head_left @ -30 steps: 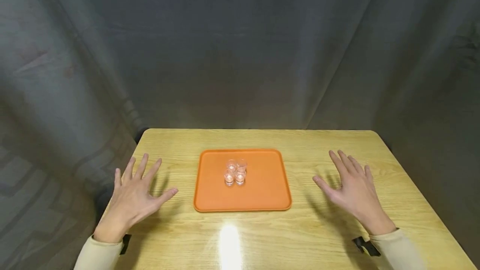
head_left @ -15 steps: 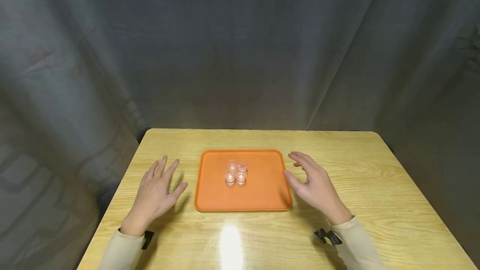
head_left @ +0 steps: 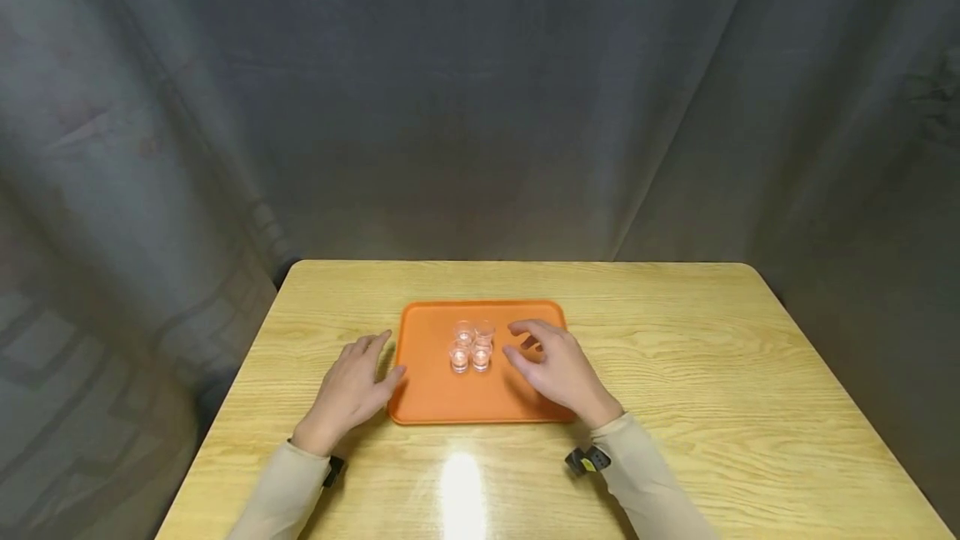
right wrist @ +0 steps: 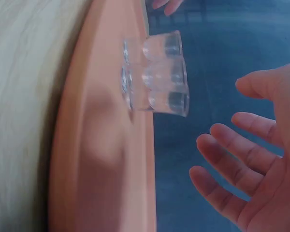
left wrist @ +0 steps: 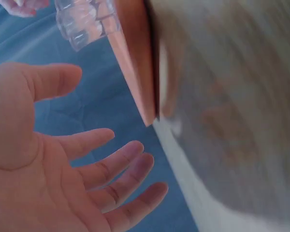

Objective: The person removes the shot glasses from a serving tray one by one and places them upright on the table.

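Note:
Several small clear shot glasses (head_left: 481, 358) stand upright in a tight cluster on an orange tray (head_left: 525, 403). In the head view my right hand (head_left: 557, 369) is over the tray's right half, thumb and fingers apart, just right of the glasses. It holds nothing; the right wrist view shows the glasses (right wrist: 166, 75) a short way from its loosely bent fingers (right wrist: 227, 150). At the tray's left edge hovers my left hand (head_left: 352, 390), its fingers spread and relaxed. The left wrist view shows that palm bare, with the glasses (left wrist: 84, 21) beyond the thumb.
The tray lies on a light wooden table (head_left: 712, 373). Dark grey curtains (head_left: 450, 107) hang behind and on both sides of it. Each wrist wears a dark strap with a small device, such as the right wrist device (head_left: 587, 462).
Both hands have moved inward from the table's sides toward the tray, the right one farther, now over the tray. Their fingers are less spread. The glasses and tray have stayed put.

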Available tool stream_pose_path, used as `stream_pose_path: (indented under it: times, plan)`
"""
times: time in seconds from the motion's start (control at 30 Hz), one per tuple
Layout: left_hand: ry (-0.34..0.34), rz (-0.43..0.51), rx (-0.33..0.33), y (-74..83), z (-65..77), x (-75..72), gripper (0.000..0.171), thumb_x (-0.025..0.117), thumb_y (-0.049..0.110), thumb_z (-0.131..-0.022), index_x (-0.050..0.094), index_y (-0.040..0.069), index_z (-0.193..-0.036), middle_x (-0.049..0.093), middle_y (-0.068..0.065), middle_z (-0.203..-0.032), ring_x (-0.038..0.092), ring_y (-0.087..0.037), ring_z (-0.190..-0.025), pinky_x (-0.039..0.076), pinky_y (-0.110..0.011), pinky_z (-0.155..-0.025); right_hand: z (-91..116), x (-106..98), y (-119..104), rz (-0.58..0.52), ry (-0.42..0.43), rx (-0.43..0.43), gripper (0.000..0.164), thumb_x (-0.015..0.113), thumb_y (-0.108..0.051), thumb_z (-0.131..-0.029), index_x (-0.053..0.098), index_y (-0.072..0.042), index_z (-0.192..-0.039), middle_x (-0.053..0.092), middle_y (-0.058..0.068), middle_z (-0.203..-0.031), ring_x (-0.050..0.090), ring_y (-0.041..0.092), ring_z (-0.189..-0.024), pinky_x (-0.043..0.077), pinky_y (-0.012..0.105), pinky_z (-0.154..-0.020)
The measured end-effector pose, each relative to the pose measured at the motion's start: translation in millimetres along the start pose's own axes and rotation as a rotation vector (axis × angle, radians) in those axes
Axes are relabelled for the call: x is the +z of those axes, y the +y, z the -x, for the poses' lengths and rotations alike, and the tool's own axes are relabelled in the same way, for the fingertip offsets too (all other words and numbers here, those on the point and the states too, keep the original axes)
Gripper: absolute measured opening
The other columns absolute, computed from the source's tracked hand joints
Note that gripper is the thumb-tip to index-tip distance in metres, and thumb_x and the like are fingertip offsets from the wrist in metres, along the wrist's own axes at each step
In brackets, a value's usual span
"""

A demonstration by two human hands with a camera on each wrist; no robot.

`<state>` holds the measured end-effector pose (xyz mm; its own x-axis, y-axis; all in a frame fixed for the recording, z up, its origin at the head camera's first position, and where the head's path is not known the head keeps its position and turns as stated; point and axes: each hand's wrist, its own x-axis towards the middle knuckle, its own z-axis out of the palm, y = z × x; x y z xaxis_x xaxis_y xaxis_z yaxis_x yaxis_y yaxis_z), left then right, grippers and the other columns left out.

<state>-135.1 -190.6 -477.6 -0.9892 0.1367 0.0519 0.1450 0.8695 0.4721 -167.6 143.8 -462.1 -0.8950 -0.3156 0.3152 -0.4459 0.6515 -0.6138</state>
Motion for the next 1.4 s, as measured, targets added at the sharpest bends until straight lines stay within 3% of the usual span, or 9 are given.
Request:
stream_pose_path:
  times: [0.27,0.4,0.63,0.9,1.4]
  plan:
    - [-0.049,0.015,-0.050,4.6,-2.5,15.5,0.061,0.062,0.033,-0.107,0.051,-0.003,-0.155,0.060,-0.030,-0.146,0.058,-0.050,-0.133,0.048,-0.064,-0.107,-4.4,21.4,1.6,-0.061,0.002,0.029,0.033,0.081,-0.021,-0.094,0.075,-0.008,-0.124,0.078,0.007,-0.118,0.075,0.021,-0.092,0.062,0.040,-0.081]
    - [-0.064,0.025,-0.048,7.6,-3.1,16.8,0.059,0.062,0.030,-0.107,0.053,-0.004,-0.153,0.061,-0.030,-0.146,0.060,-0.049,-0.132,0.048,-0.063,-0.107,-4.2,29.8,3.7,-0.084,-0.023,0.059,0.034,0.082,-0.021,-0.093,0.075,-0.009,-0.123,0.078,0.007,-0.116,0.075,0.022,-0.092,0.061,0.040,-0.081]
    - [-0.075,0.034,-0.055,8.4,-4.7,16.3,0.057,0.063,0.029,-0.106,0.055,-0.004,-0.152,0.067,-0.023,-0.135,0.068,-0.038,-0.115,0.054,-0.056,-0.097,-6.0,43.5,5.9,-0.116,-0.028,0.059,0.038,0.086,-0.021,-0.089,0.075,-0.009,-0.124,0.078,0.004,-0.110,0.074,0.019,-0.086,0.060,0.031,-0.078]
    - [-0.075,0.031,-0.055,6.0,-4.4,16.7,0.055,0.061,0.027,-0.108,0.054,-0.004,-0.152,0.067,-0.023,-0.134,0.069,-0.040,-0.114,0.055,-0.056,-0.097,-6.1,51.1,2.7,-0.137,-0.054,0.076,0.048,0.089,-0.023,-0.087,0.072,-0.010,-0.130,0.077,0.001,-0.107,0.073,0.017,-0.082,0.058,0.027,-0.073]
    - [-0.080,0.038,-0.041,3.6,-5.5,14.0,0.054,0.061,0.024,-0.108,0.054,-0.006,-0.152,0.066,-0.025,-0.134,0.069,-0.040,-0.113,0.055,-0.057,-0.096,-9.8,53.8,3.7,-0.165,-0.046,0.080,0.050,0.089,-0.018,-0.086,0.071,-0.010,-0.133,0.078,0.001,-0.102,0.070,0.011,-0.077,0.058,0.027,-0.073]
